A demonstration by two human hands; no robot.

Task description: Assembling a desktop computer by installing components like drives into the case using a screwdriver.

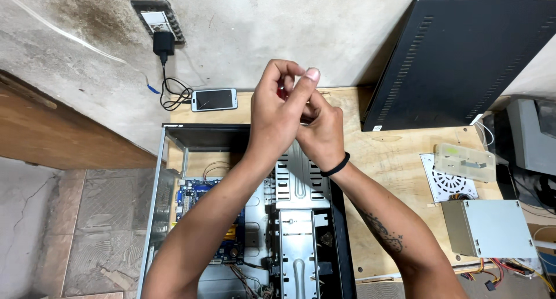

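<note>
Hands met above the open computer case (pixel 174 177) on the counter (pixel 394 160): left hand (pixel 277 110) and right hand (pixel 321 131) pinched together on a small red part (pixel 282 93), mostly hidden. Fiddling with it seemed underway; steadier fingertip grip looked needed.

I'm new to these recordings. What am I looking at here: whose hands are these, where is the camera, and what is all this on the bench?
One camera, worn on the person's head, looks down at their own bare hands. The left hand and right hand meet above an open computer case, pinching something small and partly red; it is too hidden to name. On the wooden bench lie a phone, a power supply box with coloured wires, a clear plastic box and a black side panel leaning against the wall.
</note>
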